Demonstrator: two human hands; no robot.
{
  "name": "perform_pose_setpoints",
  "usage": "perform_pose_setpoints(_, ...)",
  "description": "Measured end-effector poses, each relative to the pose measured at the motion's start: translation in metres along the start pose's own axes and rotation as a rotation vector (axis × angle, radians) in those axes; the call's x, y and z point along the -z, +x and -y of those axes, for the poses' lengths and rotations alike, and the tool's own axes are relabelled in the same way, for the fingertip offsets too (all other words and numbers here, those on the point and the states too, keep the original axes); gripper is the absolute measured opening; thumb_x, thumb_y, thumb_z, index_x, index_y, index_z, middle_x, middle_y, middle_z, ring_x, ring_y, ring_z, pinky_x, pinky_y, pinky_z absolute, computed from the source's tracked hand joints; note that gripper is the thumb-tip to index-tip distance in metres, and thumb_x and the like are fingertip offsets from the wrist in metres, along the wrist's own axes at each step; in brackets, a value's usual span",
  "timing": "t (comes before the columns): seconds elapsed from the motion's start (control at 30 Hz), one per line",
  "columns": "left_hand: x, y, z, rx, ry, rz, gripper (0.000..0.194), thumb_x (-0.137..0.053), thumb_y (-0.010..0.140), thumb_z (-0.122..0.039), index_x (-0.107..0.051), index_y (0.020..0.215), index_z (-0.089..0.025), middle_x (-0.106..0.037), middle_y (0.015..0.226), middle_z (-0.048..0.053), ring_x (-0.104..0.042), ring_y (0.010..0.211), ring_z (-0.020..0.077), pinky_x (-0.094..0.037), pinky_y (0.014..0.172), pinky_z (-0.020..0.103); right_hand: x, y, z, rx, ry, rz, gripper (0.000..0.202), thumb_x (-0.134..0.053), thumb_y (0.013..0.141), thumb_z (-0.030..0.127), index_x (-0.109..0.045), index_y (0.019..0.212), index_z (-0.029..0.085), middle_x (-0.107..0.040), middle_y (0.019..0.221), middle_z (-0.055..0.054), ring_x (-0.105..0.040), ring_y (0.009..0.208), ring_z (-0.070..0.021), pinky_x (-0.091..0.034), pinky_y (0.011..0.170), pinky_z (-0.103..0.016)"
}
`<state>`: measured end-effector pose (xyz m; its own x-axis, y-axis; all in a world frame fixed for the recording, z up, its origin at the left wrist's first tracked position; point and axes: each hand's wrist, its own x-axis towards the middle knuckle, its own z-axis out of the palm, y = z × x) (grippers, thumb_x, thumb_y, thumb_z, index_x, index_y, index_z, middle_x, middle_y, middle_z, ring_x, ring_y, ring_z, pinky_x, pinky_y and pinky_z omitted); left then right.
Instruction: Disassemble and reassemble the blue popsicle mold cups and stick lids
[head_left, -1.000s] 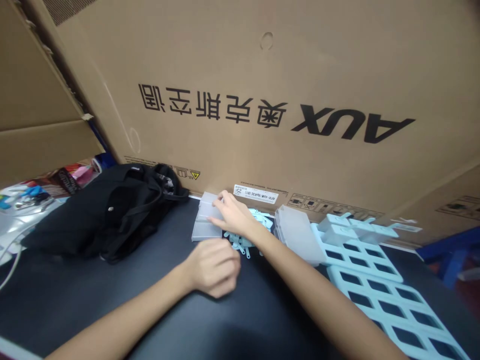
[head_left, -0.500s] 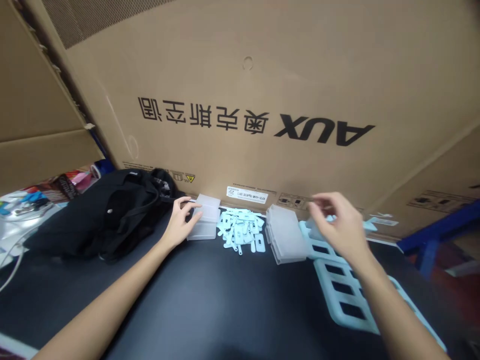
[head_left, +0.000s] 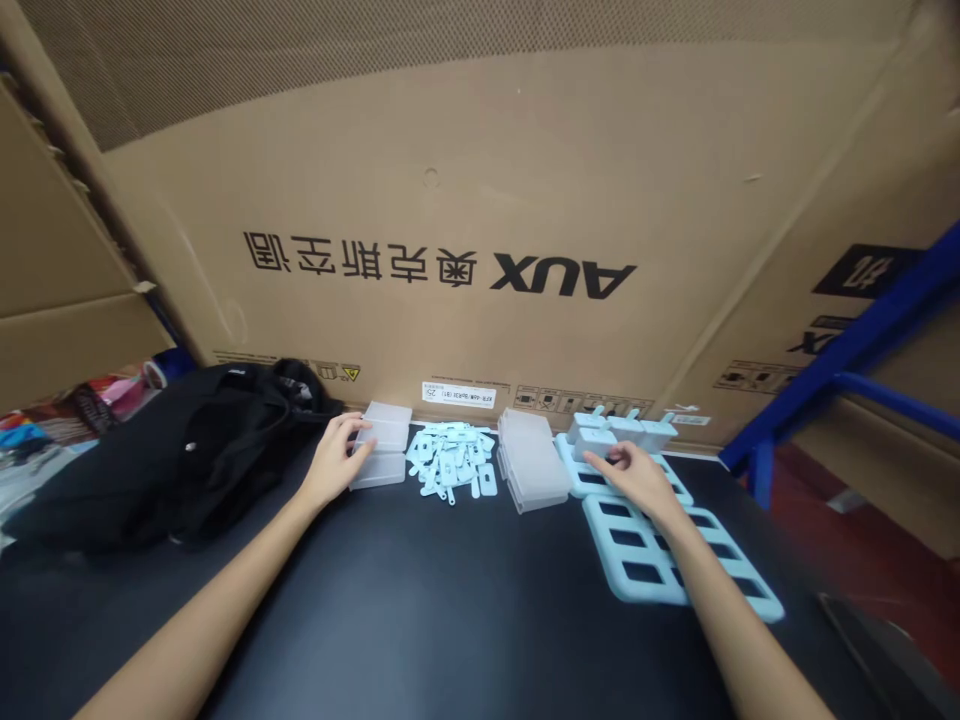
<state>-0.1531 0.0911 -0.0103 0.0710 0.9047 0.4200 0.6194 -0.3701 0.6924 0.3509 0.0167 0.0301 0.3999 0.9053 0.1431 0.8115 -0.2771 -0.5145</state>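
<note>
My left hand point(head_left: 339, 462) lies against the left edge of the clear plastic boxes point(head_left: 384, 468), thumb and fingers curved and apart. A heap of small pale-blue flat pieces with handles point(head_left: 450, 458) lies to the right of these boxes. My right hand point(head_left: 637, 478) reaches over the pale-blue frame point(head_left: 684, 490), its thumb tip at a pale-blue ice pop mould point(head_left: 595, 443). A gap shows between that thumb and the bent fingers. More ice pop moulds with upright sticks point(head_left: 626, 426) stand just behind. Part of the frame is hidden by my right forearm.
Stacked frosted plastic boxes point(head_left: 534, 460) stand between the heap and the frame. A second pale-blue frame with openings point(head_left: 641, 595) lies nearer. At left is a black bag point(head_left: 142, 455). Large cardboard point(head_left: 450, 340) walls the back; a blue metal beam point(head_left: 847, 345) runs at right.
My right hand has come down to the ice pop moulds, which now show more fully. My left hand stays by the clear boxes. The view has shifted right and tilted up.
</note>
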Motion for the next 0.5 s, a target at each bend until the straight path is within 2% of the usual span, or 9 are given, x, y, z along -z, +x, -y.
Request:
perform_pose_setpoints(0.1,-0.002,0.000,0.002,0.002,-0.035,-0.003,0.035,-0.057,0.086,-0.049,-0.063,0.108,-0.022,-0.050,0.135,0.009,-0.055,0.125,0.0281,-0.057,0.096,0.043,-0.003,-0.002,0.010,-0.008,-0.135,-0.017,0.066,-0.057,0.068,0.081,-0.060,0.087,0.018,-0.067,0.085,-0.012,-0.064,0.082,-0.0294,-0.046,0.074,-0.039)
perform_pose_setpoints(0.2,-0.003,0.001,0.004,0.012,-0.060,0.000,0.035,-0.056,0.086,-0.049,-0.061,0.108,-0.022,-0.049,0.136,0.010,-0.056,0.123,0.0285,-0.056,0.097,0.045,-0.010,-0.008,0.018,0.034,-0.269,-0.071,0.064,-0.054,0.077,0.076,-0.061,0.093,0.014,-0.067,0.093,-0.018,-0.064,0.092,-0.0336,-0.045,0.079,-0.041)
perform_pose_setpoints(0.33,-0.005,0.001,0.006,-0.006,-0.052,0.010,0.036,-0.053,0.089,-0.051,-0.060,0.109,-0.022,-0.048,0.137,0.010,-0.055,0.124,0.0297,-0.055,0.098,0.047,-0.017,-0.013,0.023,0.124,-0.363,-0.125,0.056,-0.052,0.089,0.059,-0.062,0.103,0.006,-0.064,0.107,-0.024,-0.060,0.109,-0.0340,-0.043,0.092,-0.038)
perform_pose_setpoints(0.5,-0.005,0.001,0.003,-0.011,-0.050,-0.023,0.039,-0.048,0.093,-0.055,-0.058,0.110,-0.022,-0.047,0.137,0.012,-0.049,0.131,0.0319,-0.053,0.100,0.050,-0.017,-0.013,0.022,0.156,-0.404,-0.125,0.057,-0.049,0.092,0.059,-0.063,0.103,0.005,-0.065,0.101,-0.022,-0.062,0.106,-0.0330,-0.044,0.089,-0.036)
